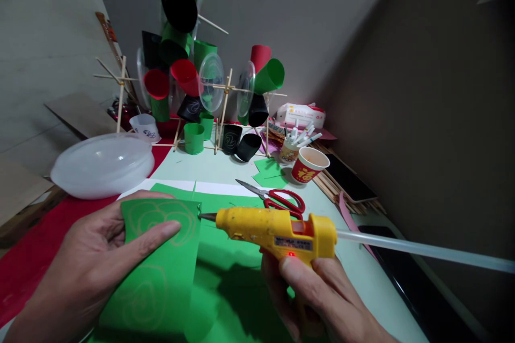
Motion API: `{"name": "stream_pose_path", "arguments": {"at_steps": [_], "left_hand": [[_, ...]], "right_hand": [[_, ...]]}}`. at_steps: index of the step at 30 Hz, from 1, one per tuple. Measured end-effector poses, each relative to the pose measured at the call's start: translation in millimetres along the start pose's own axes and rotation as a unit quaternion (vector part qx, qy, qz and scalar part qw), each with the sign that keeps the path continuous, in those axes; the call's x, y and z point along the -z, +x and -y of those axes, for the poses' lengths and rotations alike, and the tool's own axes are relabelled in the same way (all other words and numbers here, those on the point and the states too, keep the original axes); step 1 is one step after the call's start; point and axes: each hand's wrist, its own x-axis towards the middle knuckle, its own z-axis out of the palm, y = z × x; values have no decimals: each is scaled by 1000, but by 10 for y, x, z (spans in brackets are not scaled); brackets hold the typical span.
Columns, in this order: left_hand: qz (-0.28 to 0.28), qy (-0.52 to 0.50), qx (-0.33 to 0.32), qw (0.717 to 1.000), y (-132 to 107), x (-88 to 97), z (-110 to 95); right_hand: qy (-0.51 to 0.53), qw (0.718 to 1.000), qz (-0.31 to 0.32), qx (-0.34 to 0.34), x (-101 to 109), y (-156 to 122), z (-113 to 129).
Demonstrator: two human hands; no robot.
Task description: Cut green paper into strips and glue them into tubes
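My left hand (104, 252) pinches a green paper strip (169, 278) with pale curling line drawings on it, thumb in front and fingers behind. In my right hand (317, 289) is a yellow hot glue gun (257, 225), its red light on and a long clear glue stick (422, 252) running out of its back. The gun's metal tip meets the strip's upper right edge, where a small shiny bit of glue shows. Beneath both hands lies more green paper (229, 273). Just beyond the gun, red-handled scissors (281, 198) lie with their blades pointing left.
Behind stand stick frames (224, 112) carrying clear discs and red, green and black paper cups. A white plastic stack (102, 163) sits at left. On the right are a red paper cup (309, 165), a cup of pens (289, 151), a phone (350, 177) and wooden sticks (328, 187).
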Motion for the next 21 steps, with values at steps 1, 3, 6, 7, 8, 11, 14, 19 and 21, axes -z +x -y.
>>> {"name": "stream_pose_path", "arguments": {"at_steps": [1,3,6,7,8,11,14,19,21], "left_hand": [[-1,-1,-2,1000,4,-6,-6],[0,-7,0,1000,11,-20,-18],[-1,-18,5,1000,16,-40,-26],[-1,-19,6,1000,17,-45,-23],[-1,-19,2,1000,18,-49,-18],[-11,-13,-12,1000,15,-57,5],[-16,-19,-6,1000,8,-62,13],[-23,-17,-5,1000,-3,-69,-6],[-19,-30,7,999,-8,-71,-10]], "right_hand": [[-3,1000,-3,-4,-2,-4,5],[-10,1000,-4,-10,-6,-14,21],[-13,1000,-7,-28,-12,-30,41],[-12,999,-16,-34,-16,-33,42],[-12,999,-24,-35,-20,-33,42],[-18,999,-31,-11,-29,-20,46],[-32,999,-21,17,-16,0,80],[-42,999,-12,3,25,-9,111],[-43,999,-10,4,27,-18,90]]}}
